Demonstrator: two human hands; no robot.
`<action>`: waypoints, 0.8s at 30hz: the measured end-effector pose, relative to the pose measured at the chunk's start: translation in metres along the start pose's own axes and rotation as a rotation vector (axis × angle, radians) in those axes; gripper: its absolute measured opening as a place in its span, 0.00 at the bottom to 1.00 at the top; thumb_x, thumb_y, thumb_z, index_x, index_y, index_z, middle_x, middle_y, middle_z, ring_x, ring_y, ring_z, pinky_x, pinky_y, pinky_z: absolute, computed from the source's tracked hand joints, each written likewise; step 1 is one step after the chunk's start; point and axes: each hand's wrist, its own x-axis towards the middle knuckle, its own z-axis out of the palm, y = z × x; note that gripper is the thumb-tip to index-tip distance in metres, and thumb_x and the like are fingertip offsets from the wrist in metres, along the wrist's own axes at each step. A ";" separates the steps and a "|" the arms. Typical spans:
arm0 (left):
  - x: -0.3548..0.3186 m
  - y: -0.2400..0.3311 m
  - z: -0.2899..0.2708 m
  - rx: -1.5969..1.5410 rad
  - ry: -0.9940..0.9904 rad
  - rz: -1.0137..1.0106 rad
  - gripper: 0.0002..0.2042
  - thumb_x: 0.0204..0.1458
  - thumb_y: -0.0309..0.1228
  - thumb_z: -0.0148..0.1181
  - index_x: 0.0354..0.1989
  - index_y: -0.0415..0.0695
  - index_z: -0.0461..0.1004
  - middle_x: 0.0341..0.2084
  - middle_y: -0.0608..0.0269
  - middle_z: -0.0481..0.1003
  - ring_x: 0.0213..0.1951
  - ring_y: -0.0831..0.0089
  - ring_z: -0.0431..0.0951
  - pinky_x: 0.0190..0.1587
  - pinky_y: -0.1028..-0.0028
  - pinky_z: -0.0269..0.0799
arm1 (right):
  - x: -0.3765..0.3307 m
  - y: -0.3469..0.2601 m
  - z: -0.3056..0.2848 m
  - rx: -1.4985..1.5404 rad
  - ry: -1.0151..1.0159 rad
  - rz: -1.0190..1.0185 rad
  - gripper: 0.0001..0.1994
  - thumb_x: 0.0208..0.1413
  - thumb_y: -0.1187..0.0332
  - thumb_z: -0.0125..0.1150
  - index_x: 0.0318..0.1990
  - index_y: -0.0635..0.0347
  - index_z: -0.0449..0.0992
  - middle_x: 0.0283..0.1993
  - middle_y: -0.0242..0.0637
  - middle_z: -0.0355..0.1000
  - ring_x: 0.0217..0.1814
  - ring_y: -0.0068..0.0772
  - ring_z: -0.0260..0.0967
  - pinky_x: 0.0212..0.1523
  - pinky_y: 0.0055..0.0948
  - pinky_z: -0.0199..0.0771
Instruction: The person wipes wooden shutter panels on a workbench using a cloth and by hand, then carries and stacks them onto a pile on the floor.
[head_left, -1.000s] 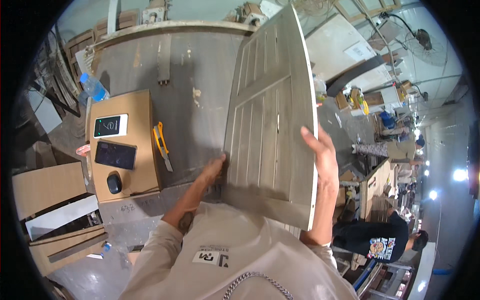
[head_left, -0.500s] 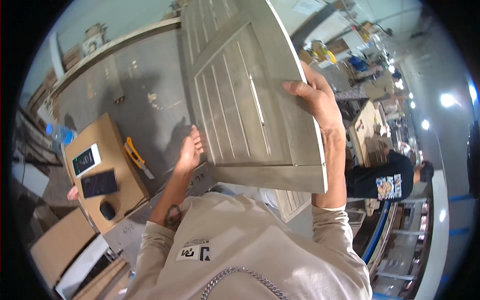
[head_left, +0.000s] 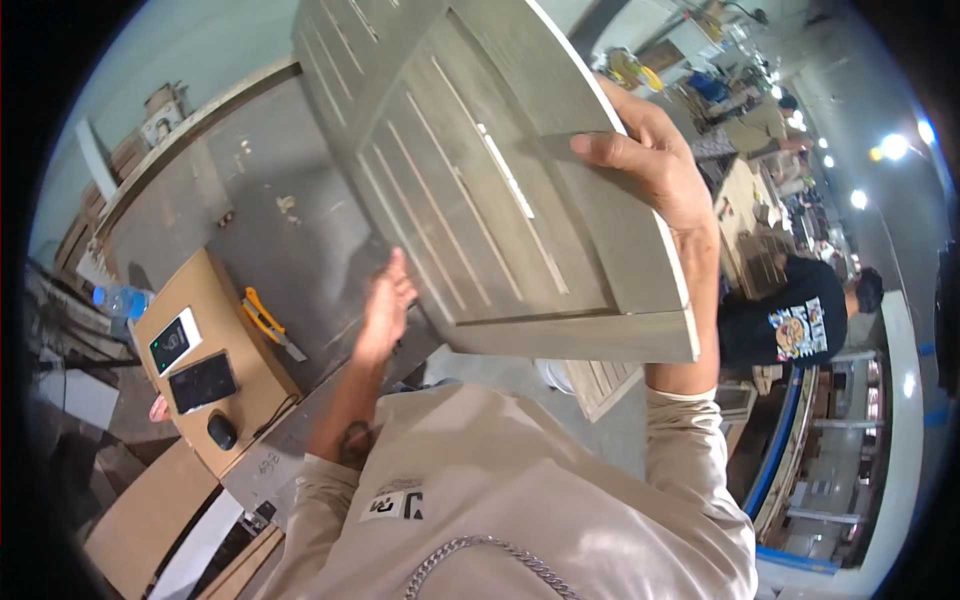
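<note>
A large grey-brown wooden cabinet door with grooved panels and pale edges stands tilted in front of me. My right hand clasps its right edge, the thumb lying across the front face and the fingers behind, out of sight. Beside the door's lower left edge is my left hand, thumb up and fingers loosely bent, with nothing visible in it. Whether it touches the door I cannot tell. The door's lower left side is over the grey worktable, while its lower right corner sticks out past the table edge.
On the left, a cardboard box carries two phones and a black mouse. A yellow utility knife lies beside it, a water bottle behind. Another slatted panel stands below the door. A person in black works at right.
The door has swung and tilted, its lower end shifting right and its top leaning left. My right hand has moved right and slightly up with it. My left hand stays close to the door's edge.
</note>
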 end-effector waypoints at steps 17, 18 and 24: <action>0.059 -0.123 0.042 0.082 -0.052 -0.241 0.34 0.55 0.54 0.55 0.54 0.31 0.64 0.46 0.48 0.72 0.48 0.60 0.75 0.51 0.63 0.73 | 0.050 0.022 -0.018 -0.317 -0.364 0.081 0.26 0.45 0.77 0.54 0.57 0.68 0.69 0.52 0.40 0.72 0.54 0.29 0.65 0.58 0.25 0.60; 0.062 -0.119 0.042 0.187 -0.075 -0.229 0.35 0.53 0.56 0.56 0.52 0.31 0.66 0.44 0.49 0.73 0.44 0.61 0.77 0.48 0.64 0.75 | 0.052 0.027 -0.021 -0.299 -0.392 0.069 0.26 0.46 0.77 0.54 0.57 0.68 0.68 0.52 0.40 0.71 0.55 0.29 0.65 0.58 0.25 0.60; -0.015 -0.012 0.133 1.146 0.021 0.279 0.18 0.55 0.47 0.58 0.31 0.42 0.74 0.22 0.69 0.73 0.25 0.80 0.71 0.27 0.77 0.66 | 0.046 0.067 -0.050 -0.197 -0.390 0.169 0.30 0.43 0.82 0.54 0.60 0.67 0.66 0.59 0.37 0.67 0.61 0.27 0.59 0.61 0.24 0.56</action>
